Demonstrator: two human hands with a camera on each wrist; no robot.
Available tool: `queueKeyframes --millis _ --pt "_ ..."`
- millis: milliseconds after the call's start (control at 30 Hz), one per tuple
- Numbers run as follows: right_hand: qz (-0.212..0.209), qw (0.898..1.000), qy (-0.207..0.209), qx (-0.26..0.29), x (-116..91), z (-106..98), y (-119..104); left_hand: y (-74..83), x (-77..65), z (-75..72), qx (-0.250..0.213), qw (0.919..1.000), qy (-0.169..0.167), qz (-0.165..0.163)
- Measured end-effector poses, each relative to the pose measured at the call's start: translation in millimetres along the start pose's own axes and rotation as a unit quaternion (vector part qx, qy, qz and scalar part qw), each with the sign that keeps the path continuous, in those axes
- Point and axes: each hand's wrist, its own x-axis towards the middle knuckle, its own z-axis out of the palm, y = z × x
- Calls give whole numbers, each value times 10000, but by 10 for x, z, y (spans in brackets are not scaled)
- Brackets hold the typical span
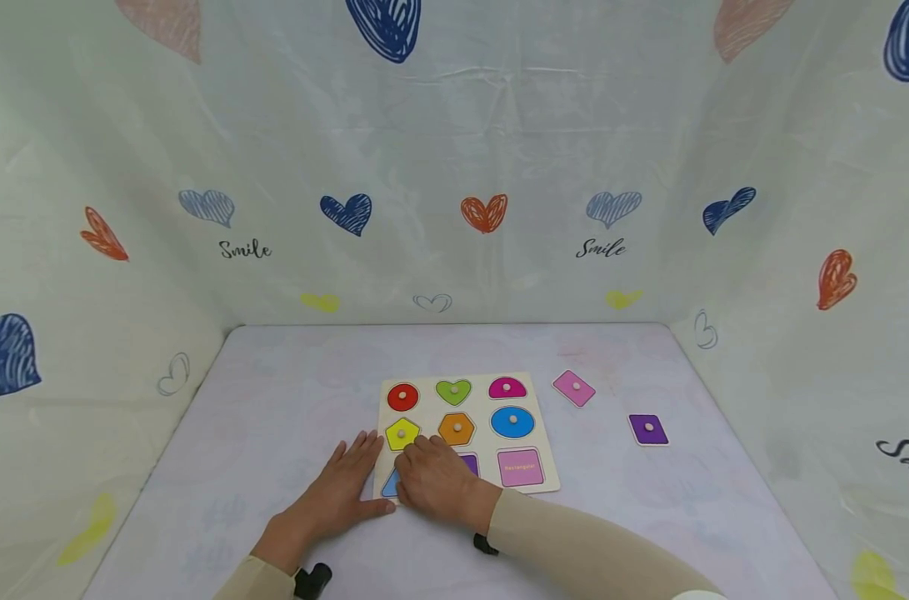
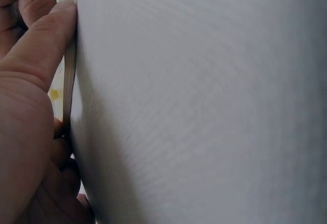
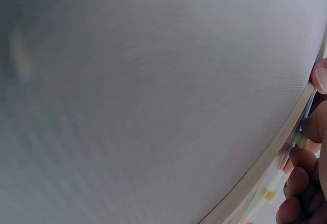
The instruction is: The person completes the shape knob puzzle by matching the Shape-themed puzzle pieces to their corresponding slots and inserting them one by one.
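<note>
A pale wooden shape-puzzle board (image 1: 476,396) lies on the table. My left hand (image 1: 340,483) rests along its left side with the fingers straight, the fingertips at the edge and the thumb at the near corner. My right hand (image 1: 437,479) is over the board's lower left, its fingers curled and pinching the small knob (image 3: 301,140) of the blue triangle puzzle piece (image 1: 389,485). Most of that piece is hidden beneath the hand. Partly covered by the same hand is a purple shape (image 1: 471,462). The pink recess (image 1: 521,468) at the lower right shows printed lettering.
Knobbed pieces fill the upper rows, among them a red circle (image 1: 403,397), a yellow pentagon (image 1: 402,434) and a blue oval (image 1: 512,422). Right of the board lie a loose pink rectangle piece (image 1: 574,389) and a purple parallelogram piece (image 1: 649,429). A heart-printed curtain (image 1: 417,133) surrounds the table.
</note>
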Motion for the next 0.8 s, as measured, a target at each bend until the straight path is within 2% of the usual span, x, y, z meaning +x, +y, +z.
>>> queueKeyframes --millis 233,600,800 --pt "-10 9998 -21 -174 -6 24 -2 6 10 6 22 10000 -8 -26" --pt "62 9999 12 -98 -13 11 1 -5 17 27 37 10000 -42 -52" --pt "82 10000 37 30 -12 -71 49 -4 16 18 87 10000 -21 -26"
